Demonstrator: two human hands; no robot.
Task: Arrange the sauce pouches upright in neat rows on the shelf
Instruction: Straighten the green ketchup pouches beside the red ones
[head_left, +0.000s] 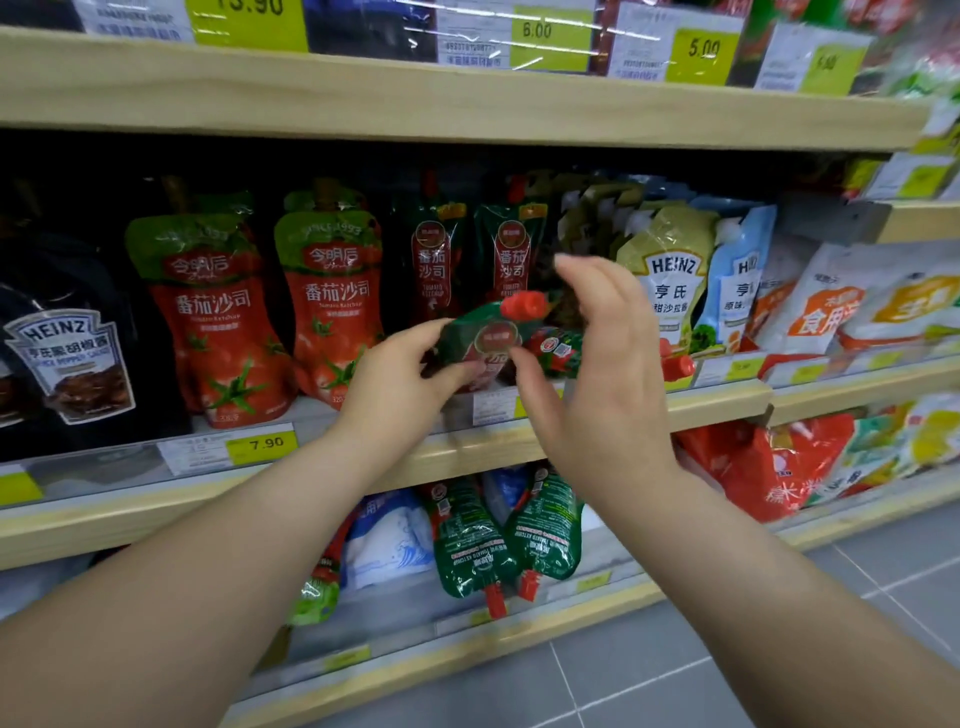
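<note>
Left hand (400, 384) fingers pinch tilted green pouch (488, 338) at shelf (717, 400) front; right hand (597, 364) spread, thumb touching. Risk: loose pinch slips, pouch topples standing row (478, 254) behind.

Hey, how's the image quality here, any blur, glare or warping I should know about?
Head view: the right hand and the dark green pouch held by the left hand are motion-smeared; glare streaks the plastic over the top price tags; the wooden shelf edge bows from wide-angle distortion; the far right packets are soft.
</note>
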